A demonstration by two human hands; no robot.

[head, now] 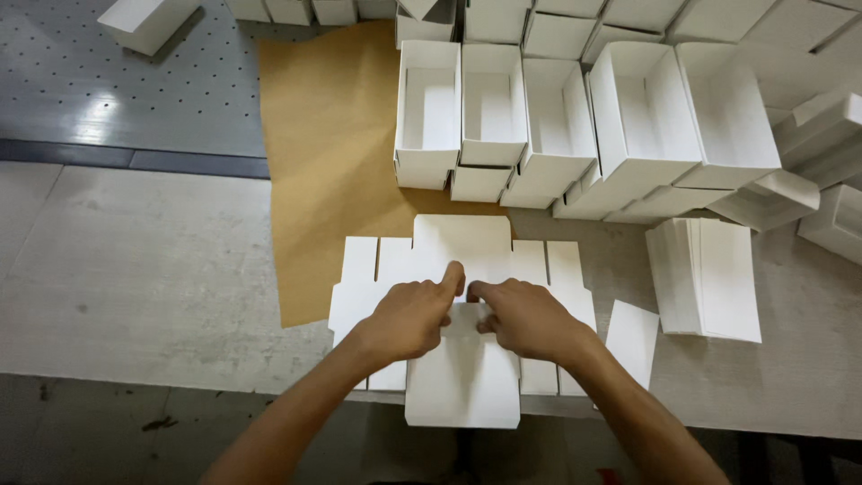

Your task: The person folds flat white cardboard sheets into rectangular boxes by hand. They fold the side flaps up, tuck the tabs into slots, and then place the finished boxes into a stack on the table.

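A flat white die-cut cardboard box blank (462, 260) lies on the table's near edge, partly over a brown paper sheet (332, 153). My left hand (409, 314) and my right hand (525, 316) both press down on its middle, thumbs almost touching, fingers curled against a fold line. The blank's near flap (462, 386) hangs over the table edge toward me. Slotted side tabs stick out to the left and right of my hands.
Several folded open white boxes (557, 117) stand stacked in rows at the back. A pile of flat white blanks (709, 278) sits at the right, with a single white card (633, 337) beside my right wrist. One more box (144, 20) lies far left on a perforated grey surface (90, 81).
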